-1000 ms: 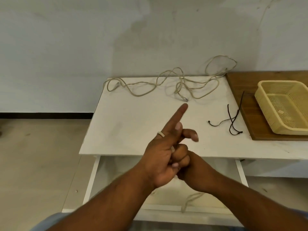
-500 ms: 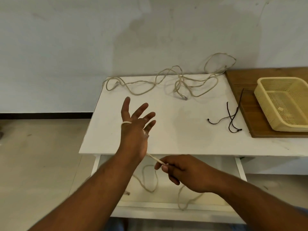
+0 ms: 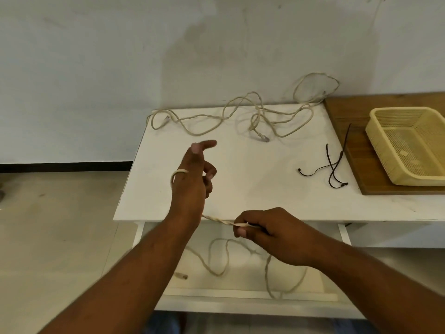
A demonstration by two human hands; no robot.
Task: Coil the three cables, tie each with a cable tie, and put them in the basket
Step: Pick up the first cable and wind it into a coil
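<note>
Hands at centre frame, both on one pale cable. Left hand (image 3: pixel 192 182) is raised over the white worktop (image 3: pixel 240 189), centre left; one finger points straight out toward the right and the lower fingers are curled in against the palm. A loop of the held cable (image 3: pixel 216 220) sits round the base of one finger on the left edge of that hand. From under the hand the cable runs down and right as a twisted stretch to the right hand (image 3: pixel 272 229), which hangs at the worktop's front edge, lower centre, and pinches it between thumb and curled fingertips. Below the right hand the slack drops in loose bends over an open drawer (image 3: pixel 240 294) at the bottom of the frame, with the plug (image 3: pixel 181 276) lying at lower left. Loose cables (image 3: pixel 240 112) are tangled along the back of the worktop, upper centre, one loop riding up the wall (image 3: pixel 96 68), and a plug end (image 3: pixel 263 138) rests on the white surface. Black cable ties (image 3: pixel 334 169) lie crossed at the right of the worktop, one reaching up onto a wooden board (image 3: pixel 349 141). Yellow mesh basket (image 3: pixel 409 145) stands on that board at the right edge of the frame, well apart from both hands
</note>
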